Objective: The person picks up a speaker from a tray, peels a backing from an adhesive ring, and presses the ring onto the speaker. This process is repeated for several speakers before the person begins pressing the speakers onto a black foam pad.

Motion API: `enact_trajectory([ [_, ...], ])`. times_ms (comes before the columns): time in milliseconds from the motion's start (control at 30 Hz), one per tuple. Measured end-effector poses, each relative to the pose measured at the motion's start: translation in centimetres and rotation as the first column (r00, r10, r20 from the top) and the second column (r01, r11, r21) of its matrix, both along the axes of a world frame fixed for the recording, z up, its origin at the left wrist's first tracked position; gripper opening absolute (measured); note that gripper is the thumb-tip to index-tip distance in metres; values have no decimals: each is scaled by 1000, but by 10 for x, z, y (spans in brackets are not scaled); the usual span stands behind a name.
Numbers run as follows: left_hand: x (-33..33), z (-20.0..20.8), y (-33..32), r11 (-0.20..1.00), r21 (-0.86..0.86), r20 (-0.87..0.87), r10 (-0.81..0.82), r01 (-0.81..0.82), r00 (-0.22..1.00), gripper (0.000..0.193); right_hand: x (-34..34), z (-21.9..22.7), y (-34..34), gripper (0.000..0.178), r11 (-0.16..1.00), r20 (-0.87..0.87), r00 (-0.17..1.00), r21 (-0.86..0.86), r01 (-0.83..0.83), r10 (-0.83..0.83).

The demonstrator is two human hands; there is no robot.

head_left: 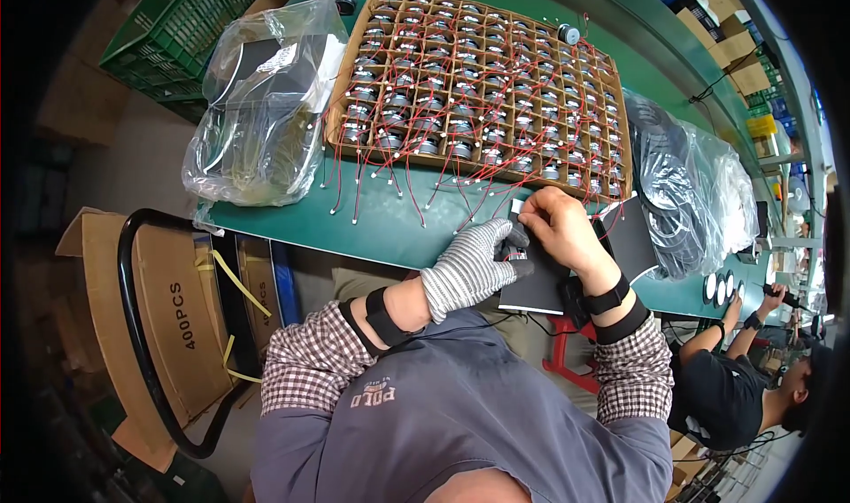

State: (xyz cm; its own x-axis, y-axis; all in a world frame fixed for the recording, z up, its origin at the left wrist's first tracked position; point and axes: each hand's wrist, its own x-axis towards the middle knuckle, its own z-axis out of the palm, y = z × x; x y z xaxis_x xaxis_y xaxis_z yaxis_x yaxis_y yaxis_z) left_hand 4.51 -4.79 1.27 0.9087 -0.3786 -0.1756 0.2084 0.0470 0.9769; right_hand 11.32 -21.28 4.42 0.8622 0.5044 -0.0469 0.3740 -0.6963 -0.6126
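Note:
My left hand [474,268], in a striped grey-and-white glove with dark fingertips, is closed around a small speaker [515,254]. Most of that speaker is hidden by the fingers; a bit of metal and red wire shows. Just beside it, my bare right hand [564,228] pinches a small white piece [517,206] between thumb and forefinger. Under both hands lies a black sheet [540,292] at the table's near edge. Directly beyond stands a cardboard tray [332,140] divided into cells, filled with small speakers whose red wires and white plugs hang over the front.
A clear plastic bag [257,140] lies left of the tray; another bag with black rings [668,175] is at right. One loose speaker [568,34] sits on the tray's far edge. A chair frame [133,326] and carton [190,335] stand left. A co-worker [730,379] works at right.

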Motion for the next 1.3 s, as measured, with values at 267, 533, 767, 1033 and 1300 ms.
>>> enact_trajectory([
  [267,-2,4,1,996,78,78,36,-42,996,33,0,2,1,11,1000,-46,999,3,0,0],
  [533,-2,8,-1,981,181,87,49,-64,995,30,4,5,-27,12,978,-168,985,209,-7,43],
  [767,0,12,2,973,223,104,36,-59,994,31,0,47,-64,15,294,-512,846,839,457,146],
  [1033,8,15,17,928,-353,-377,-21,-123,926,27,-15,61,-61,16,390,-497,835,836,387,236],
  [1300,-7,33,26,770,-553,-516,-18,-317,856,23,-36,39,2,16,822,-661,728,508,259,180],
])
